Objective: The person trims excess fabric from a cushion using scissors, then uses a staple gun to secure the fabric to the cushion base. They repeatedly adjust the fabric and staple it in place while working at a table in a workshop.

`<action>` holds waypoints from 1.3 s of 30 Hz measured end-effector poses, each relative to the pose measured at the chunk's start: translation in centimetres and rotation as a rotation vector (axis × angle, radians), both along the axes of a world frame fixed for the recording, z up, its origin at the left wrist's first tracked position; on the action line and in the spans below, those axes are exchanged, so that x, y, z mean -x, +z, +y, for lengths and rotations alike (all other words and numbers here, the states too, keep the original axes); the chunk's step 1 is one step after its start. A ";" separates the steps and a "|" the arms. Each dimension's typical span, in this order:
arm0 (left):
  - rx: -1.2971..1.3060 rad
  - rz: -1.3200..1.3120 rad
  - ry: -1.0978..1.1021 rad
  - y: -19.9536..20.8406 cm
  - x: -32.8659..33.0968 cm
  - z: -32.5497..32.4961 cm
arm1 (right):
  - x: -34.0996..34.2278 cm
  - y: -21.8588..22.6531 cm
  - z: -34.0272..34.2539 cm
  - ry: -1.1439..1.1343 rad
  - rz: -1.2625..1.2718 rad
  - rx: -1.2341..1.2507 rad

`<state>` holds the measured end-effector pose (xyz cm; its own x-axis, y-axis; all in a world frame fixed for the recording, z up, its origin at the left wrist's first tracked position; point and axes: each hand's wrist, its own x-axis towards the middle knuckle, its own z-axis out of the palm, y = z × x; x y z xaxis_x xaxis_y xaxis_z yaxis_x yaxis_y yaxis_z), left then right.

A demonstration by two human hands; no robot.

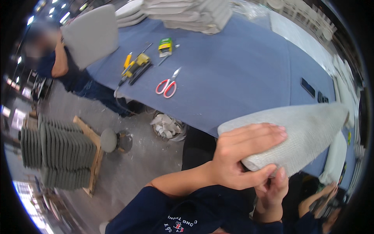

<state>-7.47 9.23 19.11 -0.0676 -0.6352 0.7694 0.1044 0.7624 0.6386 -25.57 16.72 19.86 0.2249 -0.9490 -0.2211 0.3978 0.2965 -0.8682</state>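
Note:
A light grey fabric-covered seat cushion is held up on its side over the near edge of the blue table. My left hand wraps round its near corner, fingers laid along the upper face and thumb at the lower edge. Just below, my right hand pinches the fabric edge at that same corner, its thumb beside the left thumb. Part of the right hand's fingers is hidden behind the cushion and the left hand.
On the blue table lie red-handled scissors, a yellow-black tool, a green-yellow box and a phone. Cushions are stacked at the back and on a floor pallet. Two co-workers handle cushions, left and lower right.

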 end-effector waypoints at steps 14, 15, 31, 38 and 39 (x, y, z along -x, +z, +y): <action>-0.084 0.068 0.007 -0.4 -1.5 -2.6 | -4.9 4.0 -3.5 -0.195 0.297 0.126; -0.117 0.077 -0.006 -0.1 -1.7 -2.7 | -4.0 3.6 -3.7 -0.130 0.278 0.127; -0.044 0.113 0.050 -0.6 -0.4 -1.6 | -2.5 1.3 -2.3 -0.282 0.363 0.129; -0.071 0.087 0.052 0.0 -1.2 -3.0 | -1.2 0.7 -4.2 -0.034 0.433 0.229; -0.070 0.091 0.052 0.0 -1.3 -3.4 | -1.6 0.8 -4.6 -0.061 0.406 0.205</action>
<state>-6.17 5.86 19.15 0.0350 -0.6883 0.7246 0.1264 0.7223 0.6800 -23.95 12.09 20.63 0.1009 -0.9912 -0.0859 0.0245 0.0888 -0.9957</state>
